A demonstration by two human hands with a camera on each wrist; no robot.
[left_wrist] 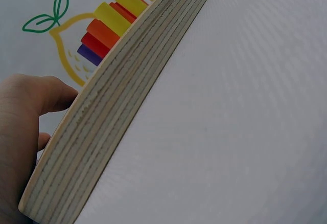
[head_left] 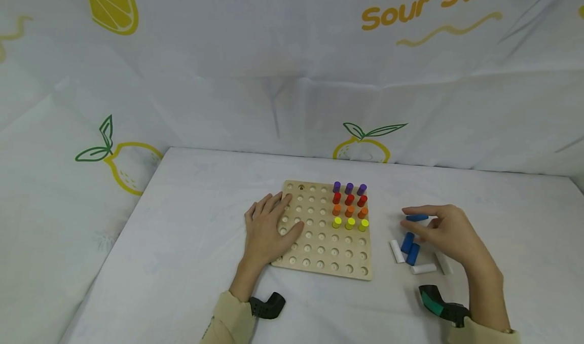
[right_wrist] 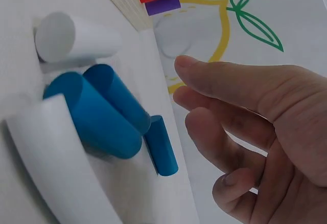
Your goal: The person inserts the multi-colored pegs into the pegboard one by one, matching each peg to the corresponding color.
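Note:
My left hand [head_left: 266,232] rests on the left side of a wooden pegboard [head_left: 315,267], fingers spread over its edge and near holes. Rows of three purple pegs [head_left: 349,188], three red pegs [head_left: 349,199], three orange pegs [head_left: 349,211] and three yellow pegs [head_left: 350,224] stand in the board's right columns. To the right of the board, my right hand [head_left: 453,232] hovers over a blue peg [right_wrist: 161,146] lying on the table, thumb and index finger parted and holding nothing. Two more blue pegs [head_left: 412,254] lie side by side just nearer.
Around the blue pegs lie three white pegs, one left of them [head_left: 397,252], one in front [head_left: 423,269] and one by the right wrist [head_left: 443,263]. The white-covered table [head_left: 182,222] ends at a lemon-print cloth backdrop [head_left: 228,116]. Dark wrist mounts [head_left: 268,306] jut from both sleeves.

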